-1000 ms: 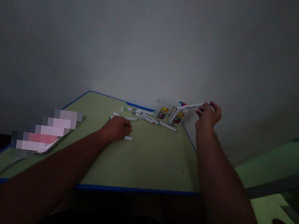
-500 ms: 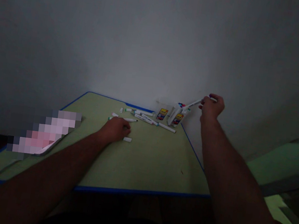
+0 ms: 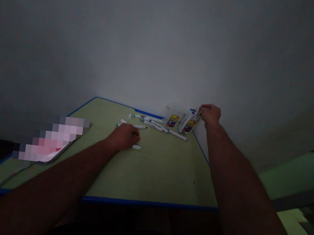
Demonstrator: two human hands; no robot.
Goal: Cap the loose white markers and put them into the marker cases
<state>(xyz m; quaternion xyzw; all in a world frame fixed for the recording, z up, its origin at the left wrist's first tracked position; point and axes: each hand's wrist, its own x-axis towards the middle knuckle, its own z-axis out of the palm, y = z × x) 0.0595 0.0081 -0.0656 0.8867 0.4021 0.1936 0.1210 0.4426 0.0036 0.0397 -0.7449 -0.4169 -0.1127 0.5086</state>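
Observation:
My right hand (image 3: pixel 211 114) is closed at the top of a clear plastic case (image 3: pixel 189 127) holding several markers. The white marker in its fingers is mostly hidden, its lower end at or inside the case. My left hand (image 3: pixel 124 135) lies on the table with its fingers curled; what they hold, if anything, is hidden. Just beyond it lies an uncapped marker (image 3: pixel 141 126) with a dark tip. A short white piece (image 3: pixel 136 147), perhaps a cap, shows beside the left fingers. Several white markers (image 3: pixel 153 126) lie loosely between the hands.
A second clear case (image 3: pixel 173 120) with a yellow and blue label stands against the wall. A small white cap (image 3: pixel 130 116) lies near the table's back edge. On the left is a blurred device (image 3: pixel 53 143) with a cable (image 3: pixel 0 184). The table (image 3: pixel 155 178) has a blue rim.
My right hand has moved left and slightly down, bringing the marker from the air to the case. My left hand stays in place on the table. The view has shifted slightly.

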